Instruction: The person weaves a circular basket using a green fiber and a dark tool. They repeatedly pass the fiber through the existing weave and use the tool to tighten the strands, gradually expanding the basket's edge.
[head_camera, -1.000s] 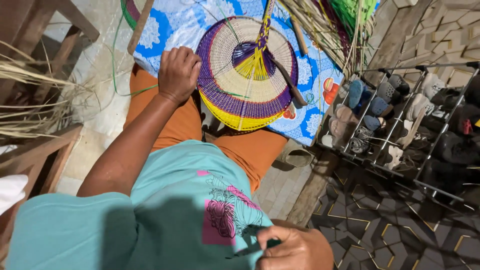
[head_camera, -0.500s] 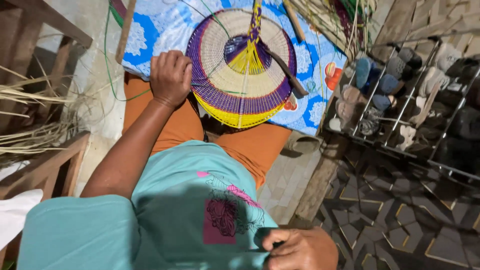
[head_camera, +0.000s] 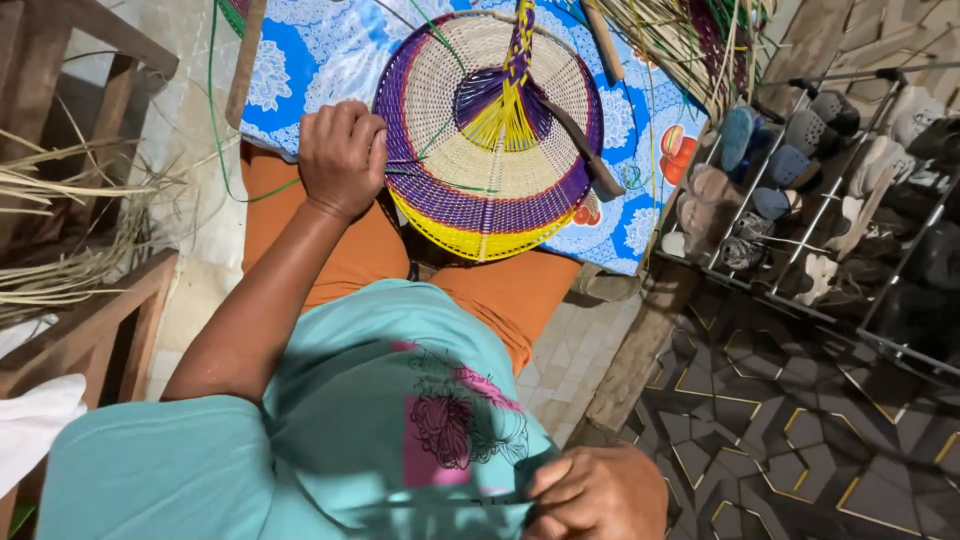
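Note:
A round woven fan (head_camera: 480, 190) with cream centre, purple bands and a yellow edge lies on my lap over orange trousers (head_camera: 510, 290). Its purple and yellow strands gather into a tuft at the middle. My left hand (head_camera: 342, 158) is closed on the fan's left rim, where a thin green strand (head_camera: 225, 175) runs off to the left. My right hand (head_camera: 598, 492) sits low at the hem of my teal shirt (head_camera: 390, 420), fingers curled; I cannot make out anything in it. A dark wooden stick (head_camera: 585, 150) lies across the fan's right side.
A blue and white patterned cloth (head_camera: 320, 50) lies under the fan. Dry straw (head_camera: 70, 250) and wooden frames (head_camera: 100, 320) stand at the left. A metal shoe rack (head_camera: 800, 200) with several shoes is at the right, above dark patterned floor tiles (head_camera: 800, 430). Reed bundles (head_camera: 690, 40) lie at the top.
My left hand has stayed on the fan's left rim. The view has shifted, so the fan sits higher in frame. My right hand has stayed low at the shirt hem.

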